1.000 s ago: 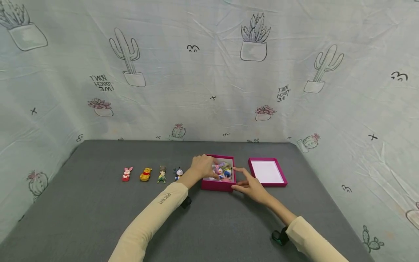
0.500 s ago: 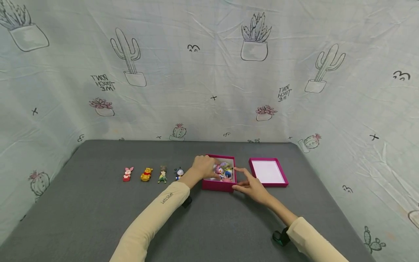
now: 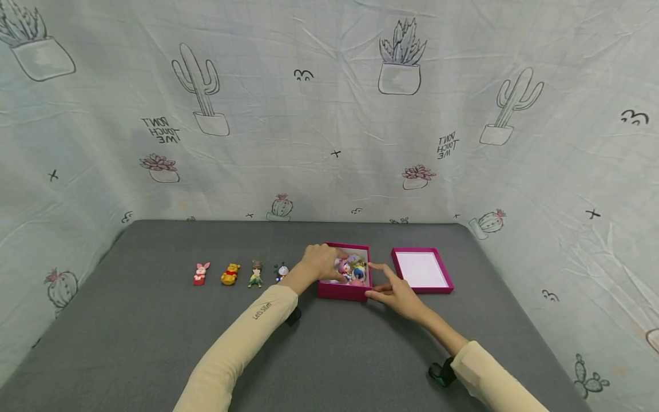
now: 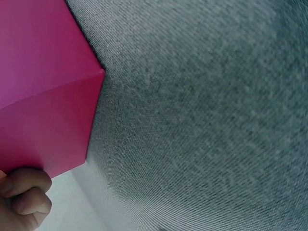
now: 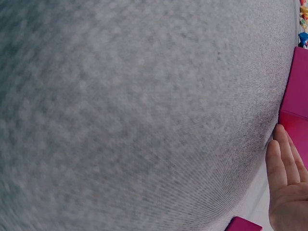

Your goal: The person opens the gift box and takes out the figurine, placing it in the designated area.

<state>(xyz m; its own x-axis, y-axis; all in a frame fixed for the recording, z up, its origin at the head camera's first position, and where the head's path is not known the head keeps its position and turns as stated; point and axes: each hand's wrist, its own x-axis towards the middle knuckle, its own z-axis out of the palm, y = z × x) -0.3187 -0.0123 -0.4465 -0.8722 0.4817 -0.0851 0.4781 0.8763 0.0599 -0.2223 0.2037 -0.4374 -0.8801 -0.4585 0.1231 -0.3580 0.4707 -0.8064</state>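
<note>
In the head view, a magenta box (image 3: 344, 292) holds several small figurines (image 3: 356, 270). My left hand (image 3: 318, 262) reaches over its left wall, thumb and forefinger spread around a pinkish figurine (image 3: 344, 268); whether they pinch it is unclear. In the left wrist view, curled fingers (image 4: 29, 192) lie at the rim of the box (image 4: 53, 125). My right hand (image 3: 399, 296) touches the box's right side with extended fingers, which also lie straight against the magenta wall (image 5: 296, 125) in the right wrist view.
Left of the box stand a pink-and-red figurine (image 3: 201, 274), a yellow bear (image 3: 230, 274), a green-clad figurine (image 3: 255, 274) and a blue-and-white one (image 3: 281, 272). A magenta-rimmed lid (image 3: 422, 271) with a white inside lies to the right.
The pinkish figurine by my left thumb has shifted slightly. Both hands stay in about the same places at the box.
</note>
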